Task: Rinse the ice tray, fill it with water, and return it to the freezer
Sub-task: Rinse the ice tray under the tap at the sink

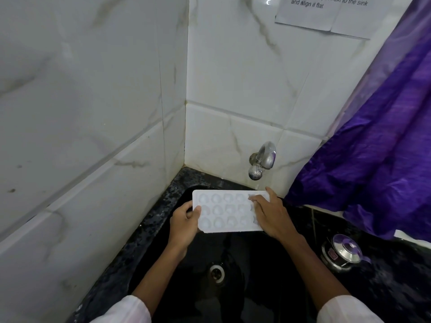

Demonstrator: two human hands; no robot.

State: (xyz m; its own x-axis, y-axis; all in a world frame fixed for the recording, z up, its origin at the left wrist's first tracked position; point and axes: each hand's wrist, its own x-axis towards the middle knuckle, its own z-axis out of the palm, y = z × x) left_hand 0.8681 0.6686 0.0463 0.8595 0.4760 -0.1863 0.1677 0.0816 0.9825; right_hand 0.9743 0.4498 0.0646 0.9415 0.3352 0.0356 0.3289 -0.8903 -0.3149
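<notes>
- In the head view, the white ice tray [229,210] is held over the far end of the black sink [149,231], cavities up and roughly level, just below and in front of the wall tap [262,160]. This placement is judged to let water fall into the cavities and any spill run to the drain [217,272].
- The tray's left short edge is gripped by the left hand [184,220], thumb on top and fingers underneath, so the tray is steadied from one end.
- The right end is covered by the right hand [271,213], fingertips on the cavities and thumb at the far edge. Whether it clamps or only rubs cannot be told.
- No stream from the tap can be made out.
- On the paper notice [326,12] taped to the tiles, "spot next to the sink" and "and align it flat" can be read; the rest is cut off.
- No brand is seen on the tray.
</notes>
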